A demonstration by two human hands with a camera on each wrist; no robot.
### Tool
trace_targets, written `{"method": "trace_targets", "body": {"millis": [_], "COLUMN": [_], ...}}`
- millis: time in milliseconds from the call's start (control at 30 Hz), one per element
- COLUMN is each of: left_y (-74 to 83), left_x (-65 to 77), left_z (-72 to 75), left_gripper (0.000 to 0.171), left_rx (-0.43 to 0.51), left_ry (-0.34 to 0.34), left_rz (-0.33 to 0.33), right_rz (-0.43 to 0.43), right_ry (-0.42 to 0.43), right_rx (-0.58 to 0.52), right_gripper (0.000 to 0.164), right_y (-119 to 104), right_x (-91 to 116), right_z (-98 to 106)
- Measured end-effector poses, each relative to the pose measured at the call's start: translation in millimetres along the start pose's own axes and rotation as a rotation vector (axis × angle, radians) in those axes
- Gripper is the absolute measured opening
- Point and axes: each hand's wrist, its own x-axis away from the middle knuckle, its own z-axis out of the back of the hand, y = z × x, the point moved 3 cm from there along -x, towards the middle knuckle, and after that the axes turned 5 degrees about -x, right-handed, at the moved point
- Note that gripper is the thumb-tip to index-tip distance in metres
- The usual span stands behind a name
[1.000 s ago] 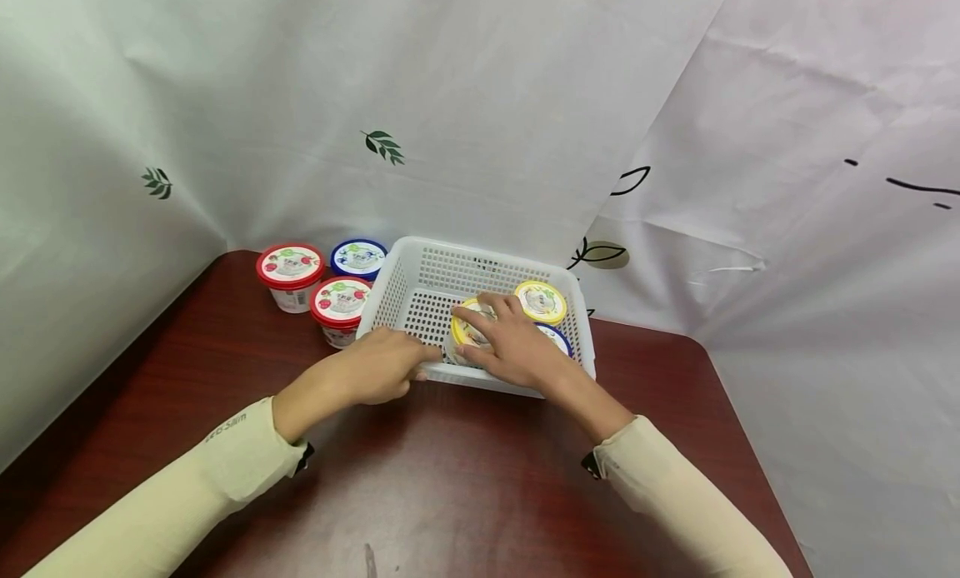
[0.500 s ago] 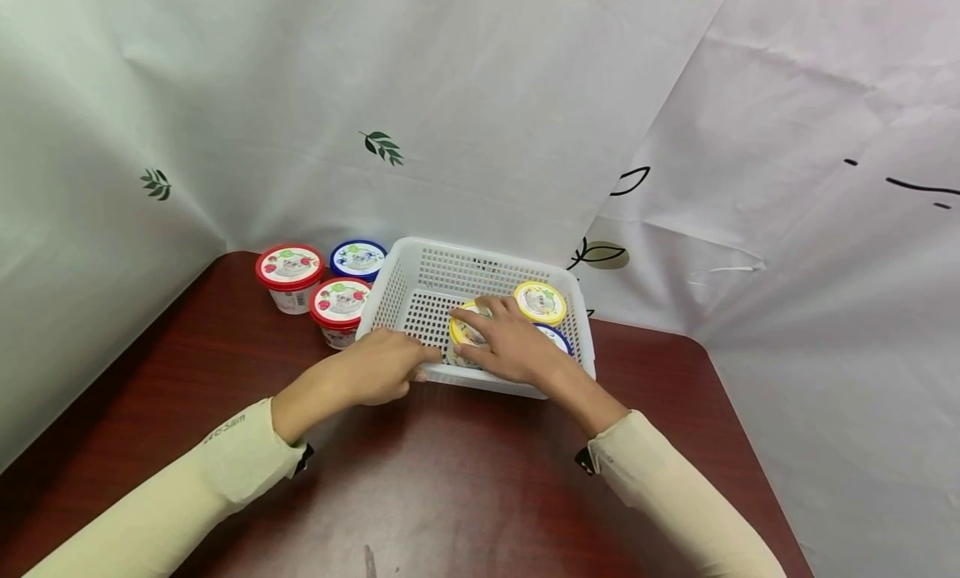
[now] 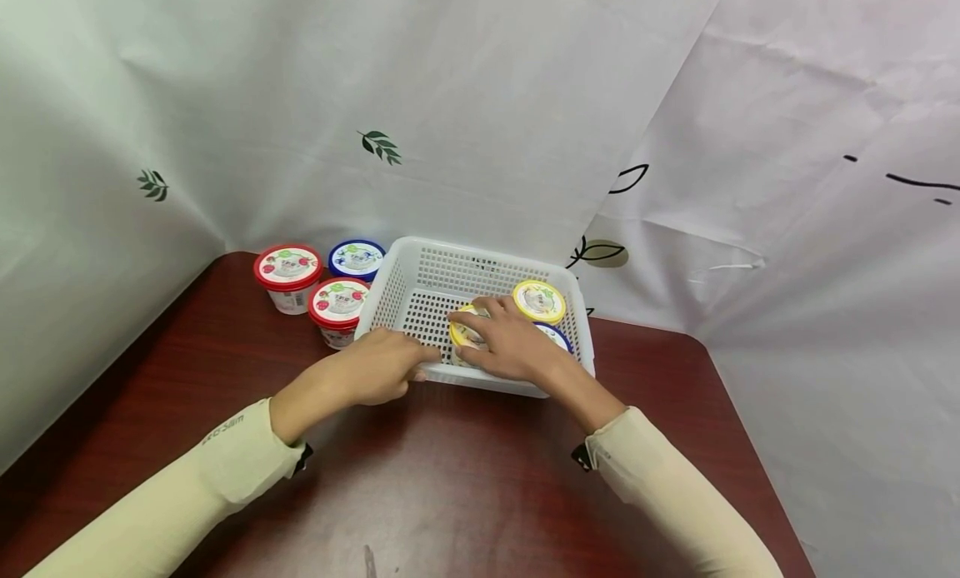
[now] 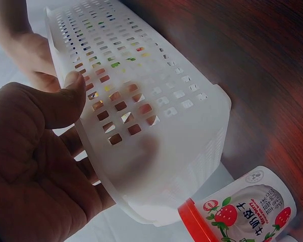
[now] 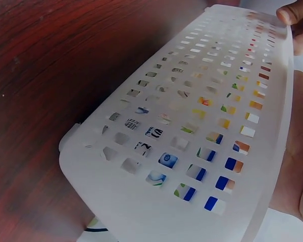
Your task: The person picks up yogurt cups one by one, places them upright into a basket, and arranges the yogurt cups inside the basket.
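Observation:
A white perforated plastic basket (image 3: 487, 381) stands on the table near the back. My left hand (image 3: 378, 366) grips its front rim toward the left, with the thumb (image 4: 73, 96) on the outer wall and the other fingers over the inside. Inside the basket, my right hand (image 3: 513, 341) reaches over the front rim and holds a yellow-lidded tub (image 3: 462, 335) from above, fingers spread around its lid. A second yellow-lidded tub (image 3: 539, 301) sits at the back right of the basket. In front of that is a blue-lidded tub (image 3: 555, 336), partly covered by my right hand.
Left of the basket stand two red-lidded tubs (image 3: 288, 266) with strawberry labels and one blue-lidded tub (image 3: 357, 259). A white curtain (image 3: 480, 128) with leaf prints hangs behind the dark red wooden table (image 3: 465, 495).
My right forearm has shifted slightly left, while that hand stays on the yellow-lidded tub. My left hand and the basket look unmoved.

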Motion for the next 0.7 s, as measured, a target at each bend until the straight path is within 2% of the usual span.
{"method": "trace_targets", "body": {"millis": [333, 500, 700], "left_y": [-0.3, -1.0, 0.0], "left_x": [-2.0, -1.1, 1.9], "left_z": [-0.5, -0.2, -1.2], "left_gripper": [0.018, 0.025, 0.021], "left_rx": [0.011, 0.016, -0.011], "left_ry": [0.002, -0.008, 0.038], "left_rz": [-0.01, 0.002, 0.002], "right_rz": [-0.017, -0.018, -0.002], "right_ry": [-0.033, -0.043, -0.037], "right_rx": [0.007, -0.015, -0.002], "right_gripper": [0.058, 0.054, 0.053], "right_y": [-0.8, -0.1, 0.2], "right_x": [2.1, 3.2, 3.4], "right_z": [1.8, 0.9, 1.1]}}
